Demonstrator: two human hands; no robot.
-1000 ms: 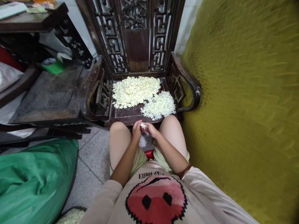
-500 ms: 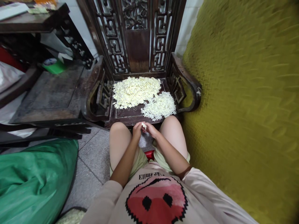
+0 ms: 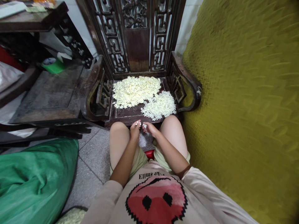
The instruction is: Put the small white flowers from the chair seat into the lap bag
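My left hand [image 3: 135, 130] and my right hand [image 3: 150, 129] are held close together between my knees, just in front of the carved wooden chair seat [image 3: 127, 112]. Each hand pinches a small white flower-shaped piece [image 3: 144, 126] at its fingertips. On the seat lie two heaps of the same pieces: a large yellowish heap [image 3: 135, 91] at the back left and a smaller whiter heap [image 3: 158, 106] at the front right. The whiter heap is nearest my right hand.
A yellow-green textured wall or panel [image 3: 245, 102] fills the right side. A dark wooden side table [image 3: 51, 96] stands to the left of the chair. A green bag [image 3: 32, 180] lies on the tiled floor at lower left. A red stool edge [image 3: 149, 153] shows under me.
My hands have drawn slightly apart, each now pinching its own small white piece where they had been joined on one. They also rose a little toward the seat edge.
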